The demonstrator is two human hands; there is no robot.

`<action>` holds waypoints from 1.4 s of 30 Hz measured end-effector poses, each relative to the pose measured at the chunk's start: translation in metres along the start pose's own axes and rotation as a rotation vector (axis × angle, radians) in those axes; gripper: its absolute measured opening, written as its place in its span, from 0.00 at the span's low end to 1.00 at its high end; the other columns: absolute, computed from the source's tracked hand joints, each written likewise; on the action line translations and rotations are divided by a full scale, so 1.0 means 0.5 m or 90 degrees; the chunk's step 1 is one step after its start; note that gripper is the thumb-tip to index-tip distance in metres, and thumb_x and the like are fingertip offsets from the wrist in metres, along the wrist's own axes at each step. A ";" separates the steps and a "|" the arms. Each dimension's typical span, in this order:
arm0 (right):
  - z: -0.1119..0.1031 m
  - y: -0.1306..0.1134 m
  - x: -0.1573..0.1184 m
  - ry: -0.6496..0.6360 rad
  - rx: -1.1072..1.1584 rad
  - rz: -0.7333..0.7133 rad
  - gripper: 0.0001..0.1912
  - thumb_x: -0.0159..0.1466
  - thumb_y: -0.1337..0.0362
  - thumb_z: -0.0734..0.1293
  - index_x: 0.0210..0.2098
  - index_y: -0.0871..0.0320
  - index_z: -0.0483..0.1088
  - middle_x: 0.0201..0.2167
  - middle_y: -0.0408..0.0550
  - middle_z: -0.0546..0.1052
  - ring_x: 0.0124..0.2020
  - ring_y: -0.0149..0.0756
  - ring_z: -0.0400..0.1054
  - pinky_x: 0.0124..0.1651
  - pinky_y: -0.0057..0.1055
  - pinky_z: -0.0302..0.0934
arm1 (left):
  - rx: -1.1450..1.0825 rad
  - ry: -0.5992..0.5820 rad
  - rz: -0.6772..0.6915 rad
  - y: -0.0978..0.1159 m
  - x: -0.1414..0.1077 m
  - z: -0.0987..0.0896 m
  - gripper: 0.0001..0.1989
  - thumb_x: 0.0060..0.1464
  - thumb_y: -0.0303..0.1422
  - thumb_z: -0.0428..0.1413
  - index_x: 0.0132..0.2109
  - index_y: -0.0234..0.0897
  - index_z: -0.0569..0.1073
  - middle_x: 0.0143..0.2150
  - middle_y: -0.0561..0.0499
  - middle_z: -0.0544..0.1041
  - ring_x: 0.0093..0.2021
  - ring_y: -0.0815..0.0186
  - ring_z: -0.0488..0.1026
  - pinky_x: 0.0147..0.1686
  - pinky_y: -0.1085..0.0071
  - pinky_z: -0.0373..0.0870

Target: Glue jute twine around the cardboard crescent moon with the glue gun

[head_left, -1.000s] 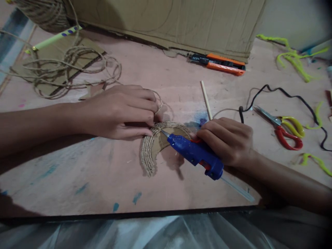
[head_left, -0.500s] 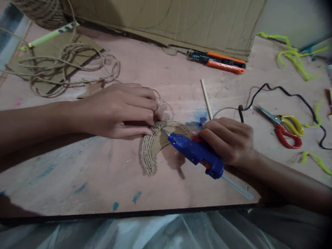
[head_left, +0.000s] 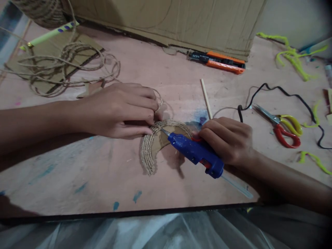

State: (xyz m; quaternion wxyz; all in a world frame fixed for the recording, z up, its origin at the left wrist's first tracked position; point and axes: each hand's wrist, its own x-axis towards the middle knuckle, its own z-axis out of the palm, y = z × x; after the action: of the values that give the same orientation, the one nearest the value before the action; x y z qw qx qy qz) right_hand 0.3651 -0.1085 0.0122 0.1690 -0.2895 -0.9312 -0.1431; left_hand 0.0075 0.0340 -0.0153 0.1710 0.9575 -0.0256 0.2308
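A blue hot glue gun (head_left: 193,150) is held in my right hand (head_left: 228,138), its fingers wrapped around the handle. Its metal nozzle points left and meets the inner edge of the twine rows on a curved cardboard piece (head_left: 160,140). Several rows of jute twine (head_left: 147,154) run along the outer part of that piece. My left hand (head_left: 127,109) rests over its upper left end, fingers closed on the twine, with a small loop showing past the fingertips. A clear glue stick (head_left: 237,186) sticks out from the gun's back.
Loose twine (head_left: 67,64) lies over a cardboard scrap at the left, beside a twine spool (head_left: 41,12) and a light green pen (head_left: 52,34). An orange utility knife (head_left: 224,63) lies before a cardboard sheet (head_left: 207,24). Scissors (head_left: 281,126) and a black cord (head_left: 290,92) are at the right.
Almost nothing differs. Both hands, the glue gun and the curved piece keep their places; the view has shifted very slightly.
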 end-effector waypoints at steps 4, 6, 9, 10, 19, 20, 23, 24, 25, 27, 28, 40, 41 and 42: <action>-0.006 0.000 -0.002 -0.011 0.012 0.000 0.20 0.91 0.68 0.64 0.40 0.55 0.76 0.34 0.47 0.80 0.33 0.38 0.73 0.36 0.40 0.68 | 0.003 -0.002 0.004 0.001 -0.002 -0.001 0.17 0.95 0.44 0.56 0.56 0.41 0.83 0.55 0.50 0.92 0.61 0.58 0.92 0.59 0.55 0.91; -0.009 0.001 -0.002 -0.017 0.014 0.002 0.20 0.92 0.68 0.63 0.41 0.54 0.76 0.34 0.47 0.80 0.33 0.38 0.73 0.36 0.40 0.68 | -0.001 -0.001 0.004 -0.001 -0.003 0.000 0.17 0.95 0.44 0.56 0.56 0.41 0.82 0.55 0.51 0.91 0.62 0.58 0.91 0.60 0.56 0.90; -0.009 0.001 -0.003 -0.011 0.015 0.002 0.19 0.91 0.68 0.64 0.41 0.54 0.76 0.34 0.46 0.80 0.33 0.39 0.73 0.36 0.40 0.67 | -0.008 0.002 0.007 -0.003 -0.003 0.001 0.15 0.95 0.43 0.57 0.56 0.41 0.82 0.56 0.50 0.91 0.62 0.59 0.90 0.60 0.57 0.89; -0.008 0.001 -0.004 -0.006 0.017 -0.001 0.18 0.90 0.68 0.65 0.41 0.54 0.75 0.34 0.46 0.80 0.33 0.38 0.73 0.35 0.40 0.66 | -0.007 0.002 0.005 -0.004 -0.002 0.001 0.15 0.94 0.43 0.57 0.56 0.41 0.82 0.56 0.49 0.92 0.62 0.58 0.91 0.59 0.56 0.90; -0.007 -0.002 -0.006 0.001 0.030 0.009 0.16 0.89 0.69 0.68 0.41 0.54 0.75 0.34 0.45 0.79 0.33 0.39 0.71 0.36 0.40 0.64 | -0.005 -0.008 -0.001 -0.004 -0.003 0.001 0.15 0.94 0.43 0.57 0.56 0.42 0.84 0.56 0.49 0.92 0.62 0.58 0.91 0.60 0.57 0.89; -0.007 -0.002 -0.006 0.002 0.032 0.012 0.15 0.88 0.69 0.70 0.41 0.54 0.75 0.34 0.45 0.78 0.33 0.39 0.71 0.36 0.40 0.64 | -0.005 -0.009 -0.001 -0.004 -0.003 0.001 0.15 0.94 0.43 0.57 0.56 0.42 0.84 0.56 0.49 0.92 0.63 0.58 0.91 0.59 0.56 0.89; -0.005 -0.002 -0.006 0.004 0.034 0.017 0.14 0.87 0.70 0.72 0.42 0.54 0.76 0.34 0.44 0.79 0.33 0.38 0.71 0.36 0.39 0.64 | -0.005 -0.005 0.003 -0.003 -0.003 0.001 0.15 0.94 0.43 0.57 0.56 0.40 0.83 0.56 0.48 0.92 0.62 0.55 0.92 0.57 0.54 0.90; -0.005 -0.001 -0.006 0.007 0.029 0.016 0.14 0.87 0.70 0.72 0.42 0.53 0.76 0.34 0.44 0.79 0.33 0.38 0.71 0.36 0.39 0.64 | -0.006 -0.004 0.004 -0.003 -0.002 0.001 0.15 0.94 0.42 0.57 0.56 0.40 0.83 0.56 0.48 0.92 0.62 0.55 0.92 0.57 0.54 0.90; -0.004 -0.001 -0.007 0.010 0.022 0.013 0.14 0.87 0.70 0.72 0.42 0.53 0.75 0.34 0.44 0.79 0.33 0.37 0.71 0.36 0.38 0.65 | -0.005 -0.004 0.007 -0.003 -0.001 0.001 0.15 0.94 0.42 0.57 0.56 0.40 0.82 0.56 0.48 0.92 0.62 0.55 0.91 0.56 0.54 0.90; -0.003 0.000 -0.008 0.014 0.006 0.010 0.15 0.88 0.69 0.71 0.42 0.53 0.75 0.34 0.43 0.80 0.34 0.36 0.71 0.37 0.37 0.66 | -0.004 -0.005 0.007 -0.003 -0.001 0.001 0.15 0.95 0.42 0.57 0.56 0.40 0.82 0.56 0.49 0.92 0.62 0.54 0.92 0.56 0.54 0.90; -0.003 0.000 -0.009 0.016 0.001 0.009 0.15 0.88 0.69 0.72 0.42 0.52 0.75 0.34 0.43 0.80 0.33 0.36 0.70 0.37 0.36 0.67 | -0.003 -0.006 0.006 -0.003 -0.001 0.001 0.16 0.95 0.42 0.57 0.56 0.40 0.82 0.56 0.49 0.92 0.62 0.54 0.92 0.56 0.54 0.90; -0.003 -0.002 -0.011 0.013 0.031 0.023 0.14 0.85 0.70 0.75 0.41 0.54 0.76 0.34 0.44 0.79 0.33 0.38 0.71 0.36 0.39 0.65 | -0.008 -0.008 0.002 -0.003 -0.001 0.000 0.13 0.94 0.41 0.57 0.56 0.42 0.82 0.57 0.48 0.91 0.63 0.57 0.90 0.60 0.56 0.88; -0.004 -0.002 -0.010 0.013 0.031 0.023 0.14 0.85 0.70 0.75 0.41 0.54 0.76 0.34 0.43 0.79 0.32 0.37 0.71 0.35 0.39 0.65 | -0.007 -0.009 0.001 -0.002 -0.002 0.000 0.13 0.94 0.41 0.58 0.57 0.42 0.82 0.58 0.49 0.92 0.63 0.58 0.90 0.60 0.56 0.88; -0.005 -0.002 -0.010 0.012 0.027 0.021 0.14 0.86 0.70 0.75 0.41 0.54 0.76 0.33 0.43 0.79 0.32 0.37 0.71 0.35 0.38 0.65 | -0.007 -0.010 -0.001 -0.002 -0.003 0.000 0.12 0.93 0.41 0.58 0.57 0.42 0.82 0.57 0.49 0.92 0.63 0.58 0.90 0.60 0.57 0.87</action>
State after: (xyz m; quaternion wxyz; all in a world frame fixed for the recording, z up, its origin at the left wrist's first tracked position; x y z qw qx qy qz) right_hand 0.3688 -0.1126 0.0122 0.1863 -0.2995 -0.9276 -0.1233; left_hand 0.0066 0.0349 -0.0163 0.1760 0.9583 -0.0274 0.2233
